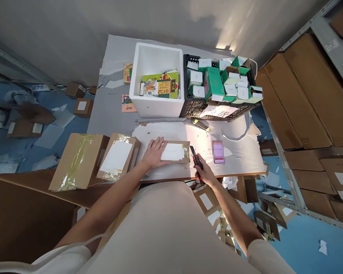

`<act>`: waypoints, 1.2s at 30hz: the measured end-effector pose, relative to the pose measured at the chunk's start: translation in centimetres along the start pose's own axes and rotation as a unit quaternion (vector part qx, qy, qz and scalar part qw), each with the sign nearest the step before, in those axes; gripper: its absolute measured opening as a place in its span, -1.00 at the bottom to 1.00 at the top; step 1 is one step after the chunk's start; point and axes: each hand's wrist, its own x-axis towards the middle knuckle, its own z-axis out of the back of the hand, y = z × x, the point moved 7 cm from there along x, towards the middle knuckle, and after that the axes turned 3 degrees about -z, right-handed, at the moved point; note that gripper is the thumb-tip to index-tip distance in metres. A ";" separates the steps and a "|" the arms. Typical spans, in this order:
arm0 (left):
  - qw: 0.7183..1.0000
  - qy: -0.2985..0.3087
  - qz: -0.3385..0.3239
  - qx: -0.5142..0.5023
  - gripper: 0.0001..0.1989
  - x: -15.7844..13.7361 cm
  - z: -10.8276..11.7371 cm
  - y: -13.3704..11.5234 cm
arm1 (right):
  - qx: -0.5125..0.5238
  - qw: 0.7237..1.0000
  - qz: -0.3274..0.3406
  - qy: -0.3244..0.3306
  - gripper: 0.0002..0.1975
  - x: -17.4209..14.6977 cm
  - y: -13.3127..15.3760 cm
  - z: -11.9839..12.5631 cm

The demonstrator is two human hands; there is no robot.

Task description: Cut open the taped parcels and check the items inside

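Carton (175,152) touches spread left fingers (160,144) while right fingers (203,167) grip a cutter (196,158).

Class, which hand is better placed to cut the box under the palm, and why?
Probably the right hand: it holds the cutter near the right end of the box. The left hand lies on that box, so suits steadying.

light is glowing on the one-o'clock wall (188,23), whitening the table (199,133); shadow is filling the eight-o'clock box (25,217); distortion is tilting the three-o'clock shelf (286,165).
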 end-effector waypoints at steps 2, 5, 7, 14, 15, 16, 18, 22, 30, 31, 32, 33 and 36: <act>1.000 -0.011 0.009 0.005 0.01 -0.1 -0.3 -0.1 | -0.021 1.000 -0.010 -0.003 -0.27 -0.2 0.0 -0.2; 0.999 -0.028 0.017 0.002 0.06 -0.3 -0.4 -0.2 | -0.096 0.995 -0.018 0.005 -0.31 -0.6 0.4 0.0; 0.999 -0.033 0.019 -0.004 0.06 -0.3 -0.3 -0.1 | -0.201 0.979 -0.020 -0.006 -0.34 -0.9 1.2 0.1; 0.998 -0.046 0.035 -0.021 0.03 -0.1 -0.1 -0.2 | -0.570 0.816 -0.080 -0.057 -0.28 -1.0 5.3 -3.1; 0.998 -0.048 0.041 -0.023 0.04 -0.1 -0.1 -0.2 | -0.578 0.809 -0.092 -0.054 -0.26 -1.0 5.6 -3.4; 0.997 -0.049 0.046 -0.026 0.05 -0.1 -0.1 -0.3 | -0.581 0.806 -0.100 -0.051 -0.25 -0.9 5.8 -3.7; 0.997 -0.047 0.050 -0.033 0.05 -0.1 -0.2 -0.3 | -0.583 0.804 -0.109 -0.042 -0.24 -0.9 6.2 -3.7; 0.997 -0.044 0.052 -0.042 0.03 -0.2 -0.3 -0.3 | -0.595 0.796 -0.109 -0.030 -0.25 -0.6 6.9 -3.3; 0.996 -0.048 0.053 -0.052 0.03 -0.2 -0.3 -0.4 | -0.592 0.798 -0.106 -0.027 -0.25 -0.7 6.9 -3.5; 0.996 -0.047 0.055 -0.052 0.03 -0.3 -0.3 -0.4 | -0.589 0.801 -0.105 -0.028 -0.24 -0.7 6.8 -3.5; 0.996 -0.046 0.058 -0.052 0.02 -0.3 -0.3 -0.4 | -0.585 0.804 -0.106 -0.027 -0.24 -0.6 6.7 -3.4; 0.996 -0.046 0.060 -0.053 0.02 -0.3 -0.3 -0.3 | -0.580 0.807 -0.108 -0.028 -0.24 -0.7 6.6 -3.3; 0.996 -0.048 0.058 -0.054 0.02 -0.3 -0.3 -0.4 | -0.566 0.816 -0.109 -0.028 -0.29 -0.9 6.2 -3.1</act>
